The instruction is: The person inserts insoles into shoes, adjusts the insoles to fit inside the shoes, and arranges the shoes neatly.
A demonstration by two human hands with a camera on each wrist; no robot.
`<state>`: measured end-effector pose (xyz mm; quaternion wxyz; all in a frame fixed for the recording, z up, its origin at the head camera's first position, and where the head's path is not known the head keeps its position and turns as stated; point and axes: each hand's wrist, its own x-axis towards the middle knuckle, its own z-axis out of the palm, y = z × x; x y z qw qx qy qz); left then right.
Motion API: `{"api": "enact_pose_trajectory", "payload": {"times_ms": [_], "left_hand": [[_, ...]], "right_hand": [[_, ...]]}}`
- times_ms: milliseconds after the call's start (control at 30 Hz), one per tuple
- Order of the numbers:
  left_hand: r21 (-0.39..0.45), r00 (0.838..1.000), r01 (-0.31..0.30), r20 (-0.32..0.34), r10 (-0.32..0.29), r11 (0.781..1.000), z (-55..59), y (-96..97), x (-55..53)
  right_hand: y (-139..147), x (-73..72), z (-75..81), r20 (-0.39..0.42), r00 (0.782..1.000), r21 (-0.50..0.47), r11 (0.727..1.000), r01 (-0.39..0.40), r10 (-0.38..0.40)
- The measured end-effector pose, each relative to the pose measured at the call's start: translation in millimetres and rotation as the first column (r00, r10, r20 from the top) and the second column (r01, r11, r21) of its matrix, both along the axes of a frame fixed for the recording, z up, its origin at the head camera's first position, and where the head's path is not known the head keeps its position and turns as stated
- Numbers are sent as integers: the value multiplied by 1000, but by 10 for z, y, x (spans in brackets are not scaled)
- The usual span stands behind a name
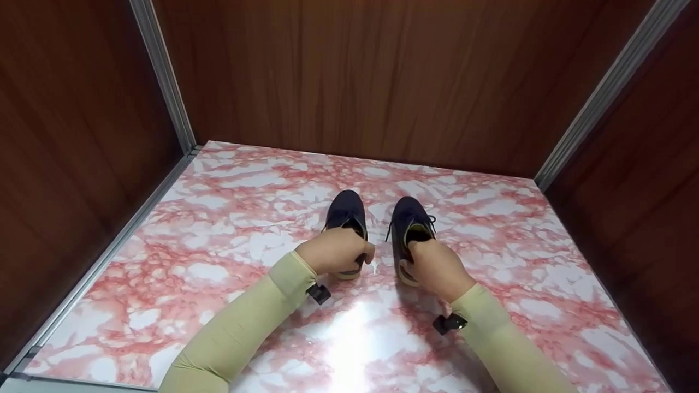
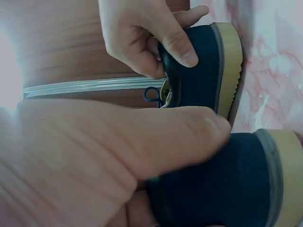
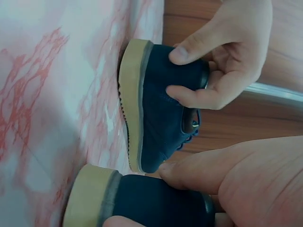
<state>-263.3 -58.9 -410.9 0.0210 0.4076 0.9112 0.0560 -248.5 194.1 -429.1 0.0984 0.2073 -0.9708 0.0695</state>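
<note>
Two dark navy lace-up shoes with tan soles stand side by side, toes pointing away from me. The left shoe [image 1: 346, 206] is pinched at its heel by my left hand [image 1: 334, 251], thumb [image 2: 189, 135] outside and fingers inside the collar. My right hand [image 1: 441, 270] holds the right shoe [image 1: 407, 210] the same way, its fingers in the opening. In the right wrist view, the left shoe [image 3: 163, 109] shows its ridged sole along the surface. Loose laces show on the right shoe. Each hand covers part of its shoe's heel.
The shoes are on a pink-and-white marbled surface [image 1: 235, 213]. Brown wood-grain panels [image 1: 349, 82] enclose it at the back and both sides, with grey metal strips [image 1: 166, 76] at the corners. A bright glare lies near the front.
</note>
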Motion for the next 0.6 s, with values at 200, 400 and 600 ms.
{"api": "enact_pose_trajectory", "payload": {"times_ms": [200, 400, 600], "left_hand": [[-15, 992, 93, 90, -91, 996, 73, 55, 94], [96, 1000, 29, 7, -29, 995, 171, 19, 71], [145, 948, -281, -113, 298, 949, 248, -93, -33]], "right_hand": [[-2, 29, 11, 68, 997, -4, 1000, 22, -21], [4, 79, 95, 32, 999, 10, 1000, 23, -24], [-131, 92, 253, -200, 980, 13, 1000, 23, -20]]}}
